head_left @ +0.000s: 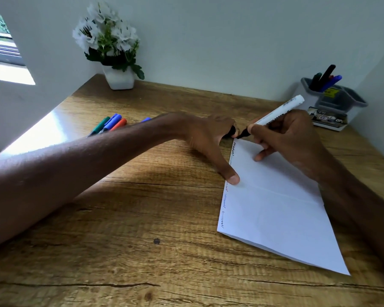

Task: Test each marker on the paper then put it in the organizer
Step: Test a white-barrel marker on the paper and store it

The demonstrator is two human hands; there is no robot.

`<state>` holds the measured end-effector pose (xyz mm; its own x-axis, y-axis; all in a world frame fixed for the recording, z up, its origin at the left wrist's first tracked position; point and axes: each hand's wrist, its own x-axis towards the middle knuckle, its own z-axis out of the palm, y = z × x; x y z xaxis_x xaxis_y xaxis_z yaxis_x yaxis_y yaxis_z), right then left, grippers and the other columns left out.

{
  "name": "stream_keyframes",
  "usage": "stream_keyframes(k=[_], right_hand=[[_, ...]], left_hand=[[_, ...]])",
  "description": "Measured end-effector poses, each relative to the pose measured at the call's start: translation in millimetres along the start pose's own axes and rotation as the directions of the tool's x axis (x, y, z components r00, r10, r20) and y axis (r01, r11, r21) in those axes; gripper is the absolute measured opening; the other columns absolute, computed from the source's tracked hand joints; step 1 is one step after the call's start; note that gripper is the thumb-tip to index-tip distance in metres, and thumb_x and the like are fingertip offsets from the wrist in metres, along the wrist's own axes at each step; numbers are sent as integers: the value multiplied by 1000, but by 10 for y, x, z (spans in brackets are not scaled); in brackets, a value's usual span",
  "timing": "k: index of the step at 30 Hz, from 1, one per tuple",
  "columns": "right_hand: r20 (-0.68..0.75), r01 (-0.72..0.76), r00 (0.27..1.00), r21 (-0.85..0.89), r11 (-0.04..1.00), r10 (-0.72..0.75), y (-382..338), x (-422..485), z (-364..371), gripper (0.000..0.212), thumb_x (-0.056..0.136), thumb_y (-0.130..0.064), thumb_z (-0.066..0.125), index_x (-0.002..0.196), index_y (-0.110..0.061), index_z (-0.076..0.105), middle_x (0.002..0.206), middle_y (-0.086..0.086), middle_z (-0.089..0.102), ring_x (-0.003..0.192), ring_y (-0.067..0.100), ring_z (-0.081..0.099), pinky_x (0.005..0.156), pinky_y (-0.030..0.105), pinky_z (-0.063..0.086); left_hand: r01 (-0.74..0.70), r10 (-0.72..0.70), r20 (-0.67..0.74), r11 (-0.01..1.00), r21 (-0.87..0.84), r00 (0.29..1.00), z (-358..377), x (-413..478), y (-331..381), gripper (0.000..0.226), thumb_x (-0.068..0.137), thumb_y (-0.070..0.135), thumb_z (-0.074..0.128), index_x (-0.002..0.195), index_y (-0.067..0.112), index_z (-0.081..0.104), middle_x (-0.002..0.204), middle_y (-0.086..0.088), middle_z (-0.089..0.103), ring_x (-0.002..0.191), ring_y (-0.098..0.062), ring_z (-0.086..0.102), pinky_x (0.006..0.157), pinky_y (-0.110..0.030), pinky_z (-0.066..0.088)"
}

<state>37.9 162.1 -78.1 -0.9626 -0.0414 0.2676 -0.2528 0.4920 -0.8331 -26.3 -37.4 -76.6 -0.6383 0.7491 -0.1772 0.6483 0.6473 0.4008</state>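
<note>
Evidently the step in hand was a test stroke with the marker, whose white barrel lay in the grip of the right hand, fingers curled close round it low down near the black nib. The nib hovered at the far left corner of the paper, just above a dark zigzag that headed the column of squiggles down the sheet's left edge.

The left hand pinched the cap in its curled fingers, almost touching the nib, while its thumb pressed the paper's edge flat against the worktop. Whether the nib was heading for the sheet or back into the cap could not be told.

To do the step well, the thumb needed to hold the sheet down so it could not slide under the stroke. A short, light squiggle on bare paper would be enough. The cap had to go on squarely, nib kept off the fingers.

The organizer stood at the far right of the worktop with several markers in it, and the loose markers lay well apart to the left, behind the left forearm.
</note>
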Motion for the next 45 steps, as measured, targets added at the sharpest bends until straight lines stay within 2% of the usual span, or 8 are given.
stream_keyframes(k=[5, 7, 12, 18, 25, 35, 41, 45], right_hand=[[-61, 53, 997, 89, 995, -48, -9, 21, -94, 7, 91, -6, 73, 88, -11, 76, 70, 8, 71, 59, 16, 67, 45, 30, 59], [-72, 63, 996, 150, 987, -52, -12, 39, -127, 8, 95, -9, 70, 90, -9, 76, 72, 12, 70, 59, 19, 65, 45, 33, 59], [-97, 98, 993, 299, 949, -72, -28, 64, -209, 18, 102, -11, 58, 96, -4, 73, 80, 18, 69, 63, 23, 62, 49, 36, 59], [-148, 146, 984, 355, 924, -98, -76, 56, -240, 11, 95, -7, 68, 104, -1, 68, 94, 14, 79, 71, 26, 73, 54, 37, 60], [-134, 217, 973, 285, 933, -186, -84, 38, -244, 8, 92, -3, 71, 98, -8, 74, 93, 11, 79, 69, 26, 70, 53, 37, 61], [-95, 238, 970, 177, 955, -224, -20, 58, -229, 11, 89, -6, 75, 100, -8, 75, 86, 7, 78, 74, 26, 74, 53, 38, 63], [-97, 277, 959, 157, 948, -265, -5, 74, -241, 13, 87, -6, 77, 99, -12, 77, 88, 4, 79, 78, 28, 75, 55, 35, 63], [-89, 310, 949, 114, 944, -301, 7, 86, -251, 15, 85, -7, 80, 99, -13, 79, 90, 1, 80, 77, 27, 75, 58, 35, 64]], left_hand=[[40, -43, -11, 985, -171, 999, -60, -54, -68, 96, 69, 88, 61, 138, 25, 40, 124, 14, 52, 115, -8, 52, 91, -27, 45], [40, -70, -89, 951, -306, 994, -93, -31, -106, 80, 79, 87, 48, 123, 20, 48, 114, 4, 57, 104, -15, 55, 88, -31, 44], [-26, -215, -252, 709, -704, 944, -141, 83, -340, 17, 90, 34, 55, 93, 19, 48, 81, 1, 40, 69, -13, 38, 59, -30, 31], [-76, -59, -343, 926, -369, 938, -87, -46, -346, 22, 109, 26, 46, 122, 22, 63, 79, 16, 55, 63, 7, 53, 59, -12, 45], [-223, 110, -371, 935, -277, 922, -94, -13, -264, 19, 104, 29, 60, 119, 24, 70, 91, 7, 68, 63, 5, 53, 64, -17, 44], [-249, 151, -407, 948, -199, 901, -118, -19, -227, 23, 97, 28, 70, 118, 24, 75, 108, 12, 75, 97, -7, 67, 84, -25, 51], [-255, 152, -434, 948, -189, 888, -106, -16, -183, 24, 95, 25, 73, 118, 19, 75, 95, 7, 74, 66, 9, 61, 62, -6, 42], [-322, 186, -456, 916, -241, 870, -106, -9, -188, 22, 94, 30, 73, 116, 33, 72, 83, -2, 74, 53, -11, 61, 55, -22, 48]])
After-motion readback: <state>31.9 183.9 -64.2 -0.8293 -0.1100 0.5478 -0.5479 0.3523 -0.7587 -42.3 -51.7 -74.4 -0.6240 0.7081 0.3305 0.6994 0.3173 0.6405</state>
